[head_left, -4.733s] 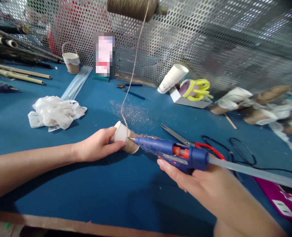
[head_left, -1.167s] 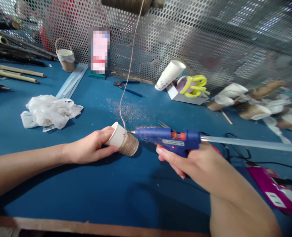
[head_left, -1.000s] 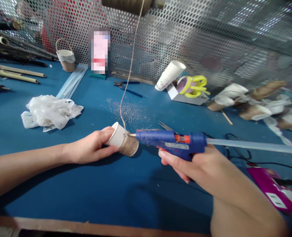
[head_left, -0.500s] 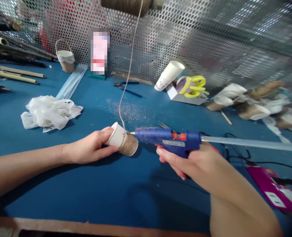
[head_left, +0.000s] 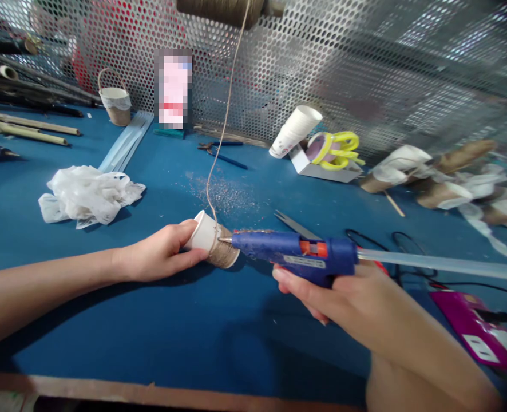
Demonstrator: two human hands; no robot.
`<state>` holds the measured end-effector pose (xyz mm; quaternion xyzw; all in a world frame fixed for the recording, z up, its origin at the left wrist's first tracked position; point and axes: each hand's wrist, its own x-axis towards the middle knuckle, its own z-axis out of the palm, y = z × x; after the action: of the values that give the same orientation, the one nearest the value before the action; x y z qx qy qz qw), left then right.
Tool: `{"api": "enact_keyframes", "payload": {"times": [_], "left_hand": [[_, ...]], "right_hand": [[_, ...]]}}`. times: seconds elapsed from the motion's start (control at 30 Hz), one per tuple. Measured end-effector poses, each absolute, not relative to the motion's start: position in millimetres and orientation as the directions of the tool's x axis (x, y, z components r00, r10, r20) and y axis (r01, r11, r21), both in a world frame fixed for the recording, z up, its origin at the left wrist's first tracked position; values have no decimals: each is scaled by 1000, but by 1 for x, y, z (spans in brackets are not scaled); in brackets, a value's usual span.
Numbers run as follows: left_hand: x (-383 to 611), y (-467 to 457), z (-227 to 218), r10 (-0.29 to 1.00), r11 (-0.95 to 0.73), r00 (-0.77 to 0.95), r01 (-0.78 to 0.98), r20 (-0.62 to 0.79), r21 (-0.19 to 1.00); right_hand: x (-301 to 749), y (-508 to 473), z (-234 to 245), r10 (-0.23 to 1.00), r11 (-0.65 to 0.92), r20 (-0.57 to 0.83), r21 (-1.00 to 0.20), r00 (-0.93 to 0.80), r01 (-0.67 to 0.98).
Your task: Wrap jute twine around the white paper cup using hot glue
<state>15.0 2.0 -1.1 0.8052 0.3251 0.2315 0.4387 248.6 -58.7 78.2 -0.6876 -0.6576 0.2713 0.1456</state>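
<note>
My left hand [head_left: 161,256] grips a small white paper cup [head_left: 202,235] lying on its side on the blue table [head_left: 171,337]; the cup's lower half is wound with brown twine [head_left: 225,254]. A strand of twine [head_left: 225,120] rises from the cup to a spool [head_left: 219,7] at the top. My right hand [head_left: 343,297] holds a blue hot glue gun [head_left: 298,256] with a clear glue stick [head_left: 442,265] out the back. Its metal nozzle touches the cup at the edge of the twine wrap.
Crumpled white plastic [head_left: 86,194] lies at left, bamboo sticks [head_left: 22,129] and a small finished basket [head_left: 117,106] behind. Stacked paper cups [head_left: 294,131], yellow-handled scissors [head_left: 337,147], pliers [head_left: 221,151], twine-wrapped cups [head_left: 429,171], red-handled scissors [head_left: 296,226], cables and a pink power strip [head_left: 476,332] lie right. Perforated metal screen [head_left: 365,68] behind.
The glue gun has dipped slightly and its nozzle has pushed in against the cup. My left hand and the cup have hardly moved.
</note>
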Motion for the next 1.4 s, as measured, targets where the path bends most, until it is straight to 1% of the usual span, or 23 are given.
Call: {"api": "enact_keyframes", "payload": {"times": [0.27,0.5,0.77,0.9,1.07,1.17,1.4], "left_hand": [[17,3,1,731,-389,679,325,74,862],[17,5,2,731,-408,678,347,74,845],[16,5,0,720,-425,689,336,88,841],[14,3,-1,704,-445,701,308,115,841],[13,2,-2,697,-453,706,292,130,842],[13,1,-2,694,-447,708,285,128,848],[14,1,1,684,-442,721,285,114,850]], "right_hand": [[252,-59,74,987,-56,-155,-560,-38,827],[251,-60,75,984,-79,-175,-585,-31,807],[251,-59,75,990,-30,-133,-549,-51,835],[252,-56,75,989,-55,-145,-571,-35,819],[257,-48,74,974,-19,-194,-575,-115,818],[257,-44,74,970,-30,-216,-571,-115,821],[253,-41,75,961,-79,-258,-601,-100,795]]}}
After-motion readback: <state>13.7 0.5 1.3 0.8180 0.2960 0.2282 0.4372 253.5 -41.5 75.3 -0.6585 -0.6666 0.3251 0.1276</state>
